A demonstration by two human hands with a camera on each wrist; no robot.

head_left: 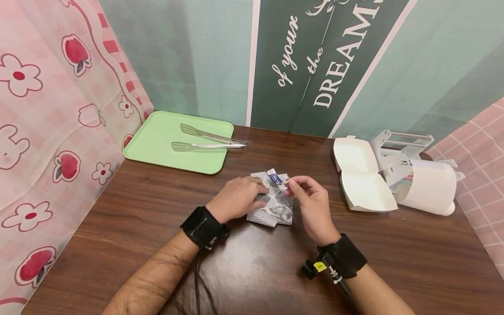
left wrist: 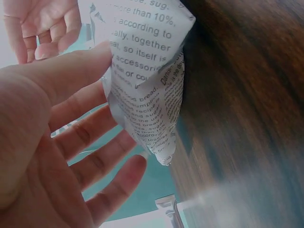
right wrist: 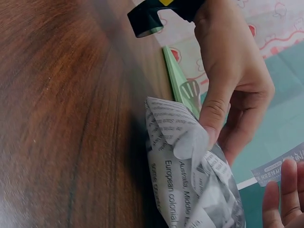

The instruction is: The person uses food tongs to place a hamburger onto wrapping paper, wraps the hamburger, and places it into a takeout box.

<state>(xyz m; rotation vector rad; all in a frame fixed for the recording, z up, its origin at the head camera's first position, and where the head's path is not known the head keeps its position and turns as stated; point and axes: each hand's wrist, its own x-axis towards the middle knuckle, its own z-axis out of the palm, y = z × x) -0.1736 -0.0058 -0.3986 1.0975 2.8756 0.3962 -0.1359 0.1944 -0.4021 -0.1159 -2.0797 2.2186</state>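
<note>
A small parcel [head_left: 277,205] wrapped in newsprint-patterned paper lies on the wooden table. My left hand [head_left: 241,197] holds it from the left; the left wrist view shows the thumb on the printed paper [left wrist: 142,61] and the fingers passing round the side. Folded flaps of the wrap [right wrist: 185,152] show under the left thumb in the right wrist view. At the parcel's far edge, my right hand [head_left: 313,205] pinches a blue and white sticker [head_left: 277,178] between thumb and forefinger. Most of this grip lies outside the right wrist view, where the sticker [right wrist: 280,167] appears beside the fingers.
Metal tongs [head_left: 208,142] lie across a light green tray [head_left: 157,144] at the back left. An open white paper box [head_left: 366,188] stands at the right, beside a white dispenser with a roll [head_left: 427,186]. Printed curtains hang behind the wooden table [head_left: 252,271].
</note>
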